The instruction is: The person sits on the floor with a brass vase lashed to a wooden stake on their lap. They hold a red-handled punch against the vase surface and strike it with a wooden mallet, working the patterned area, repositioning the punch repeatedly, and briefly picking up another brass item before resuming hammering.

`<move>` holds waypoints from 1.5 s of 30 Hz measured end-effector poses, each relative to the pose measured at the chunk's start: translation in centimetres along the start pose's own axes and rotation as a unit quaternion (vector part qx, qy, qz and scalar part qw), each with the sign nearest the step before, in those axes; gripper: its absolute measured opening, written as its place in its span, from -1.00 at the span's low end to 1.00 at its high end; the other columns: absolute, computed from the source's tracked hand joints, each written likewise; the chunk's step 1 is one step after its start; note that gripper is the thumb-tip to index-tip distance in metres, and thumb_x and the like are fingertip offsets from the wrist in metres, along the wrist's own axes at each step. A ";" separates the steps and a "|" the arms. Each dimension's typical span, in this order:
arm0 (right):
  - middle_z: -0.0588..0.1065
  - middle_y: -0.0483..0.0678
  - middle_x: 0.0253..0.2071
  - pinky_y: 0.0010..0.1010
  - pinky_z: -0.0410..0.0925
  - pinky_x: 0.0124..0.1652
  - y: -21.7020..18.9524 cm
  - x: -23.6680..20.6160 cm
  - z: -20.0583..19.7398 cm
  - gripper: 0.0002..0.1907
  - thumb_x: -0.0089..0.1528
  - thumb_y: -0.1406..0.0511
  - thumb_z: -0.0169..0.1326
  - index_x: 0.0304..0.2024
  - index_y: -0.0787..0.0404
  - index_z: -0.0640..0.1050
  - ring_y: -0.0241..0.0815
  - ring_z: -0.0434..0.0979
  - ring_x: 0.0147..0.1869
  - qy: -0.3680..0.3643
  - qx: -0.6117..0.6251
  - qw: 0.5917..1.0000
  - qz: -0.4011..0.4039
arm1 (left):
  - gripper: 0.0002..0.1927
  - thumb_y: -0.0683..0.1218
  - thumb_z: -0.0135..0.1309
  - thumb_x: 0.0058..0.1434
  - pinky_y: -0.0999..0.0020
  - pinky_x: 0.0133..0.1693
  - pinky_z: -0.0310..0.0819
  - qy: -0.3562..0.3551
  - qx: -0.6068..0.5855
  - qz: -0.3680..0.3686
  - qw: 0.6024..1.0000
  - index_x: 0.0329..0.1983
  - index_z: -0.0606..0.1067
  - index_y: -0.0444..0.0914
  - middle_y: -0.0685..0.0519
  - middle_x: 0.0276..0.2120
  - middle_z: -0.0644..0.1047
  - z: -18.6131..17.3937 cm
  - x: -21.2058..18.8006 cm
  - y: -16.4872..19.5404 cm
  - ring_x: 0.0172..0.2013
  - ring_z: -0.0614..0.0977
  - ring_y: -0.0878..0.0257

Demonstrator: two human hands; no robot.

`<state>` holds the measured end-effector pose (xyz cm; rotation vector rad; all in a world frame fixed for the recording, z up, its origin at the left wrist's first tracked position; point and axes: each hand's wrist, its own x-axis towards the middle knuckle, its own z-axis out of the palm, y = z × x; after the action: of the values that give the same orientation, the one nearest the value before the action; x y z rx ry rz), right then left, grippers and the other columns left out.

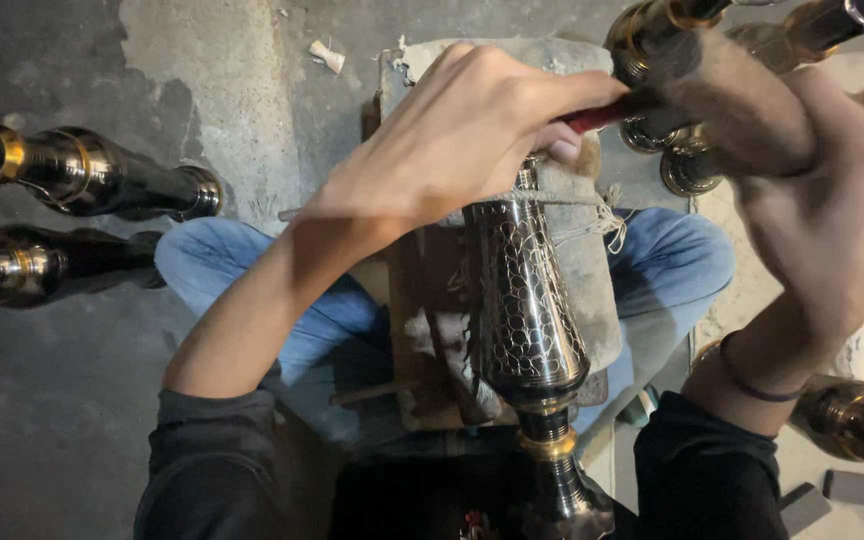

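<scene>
Left hand (462, 130) pinches a red-handled tool (602, 115) at the vase (530, 300) top; right hand (812, 190), blurred, seems clenched on a mallet (732, 95). Other vases (92, 175) crowd both sides.

metal vases (82, 175) block left; bare floor (52, 420) lower left.

The person's left hand (457, 135) reached forward from a bare forearm, fingers curled tight and knuckles up, thumb tucked beneath. The right hand (832, 215) was raised close to the camera in a closed fist, blurred, its wrist ringed by a thin dark band. Dark sleeves were pushed up both arms.
</scene>
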<state>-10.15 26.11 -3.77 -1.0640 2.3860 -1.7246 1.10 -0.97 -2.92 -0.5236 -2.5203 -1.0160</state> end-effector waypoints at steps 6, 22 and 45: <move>0.51 -0.04 -0.29 -0.54 0.28 -0.32 -0.5 -0.9 1.4 -0.76 0.22 0.46 0.22 -0.10 0.37 0.48 -0.24 0.39 -0.36 0.067 -0.012 0.993 0.101 | -0.66 -0.26 0.21 0.26 0.20 -0.23 0.64 -0.049 0.011 -0.013 0.999 0.11 0.58 -0.27 -0.08 -0.29 0.70 -0.4 1.5 0.5 -0.21 0.77 0.13; 0.45 -0.02 -0.30 -0.55 0.25 -0.27 5.7 -4.2 -0.5 -0.77 0.49 0.53 0.18 0.12 0.29 0.43 -0.28 0.38 -0.32 0.187 0.255 0.949 0.017 | -0.61 -0.17 0.25 0.33 0.22 -0.17 0.66 -0.012 0.055 0.106 0.993 0.22 0.56 -0.20 -0.09 -0.04 0.66 -0.7 0.5 -0.9 -0.14 0.75 0.02; 0.44 0.09 -0.13 -0.42 0.37 -0.07 0.1 1.4 -2.7 -0.74 0.29 0.64 0.06 0.00 0.41 0.41 -0.11 0.47 -0.12 -0.098 -0.095 0.984 -0.113 | -0.60 -0.38 0.03 0.38 0.36 -0.12 0.71 0.157 0.094 0.066 0.981 0.23 0.50 -0.23 -0.06 -0.07 0.67 2.3 -3.9 -1.2 -0.16 0.75 0.17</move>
<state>-12.27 27.63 -2.28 -1.5048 2.4208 -1.3878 3.51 -0.90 -6.97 -0.4292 -2.2381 -0.7383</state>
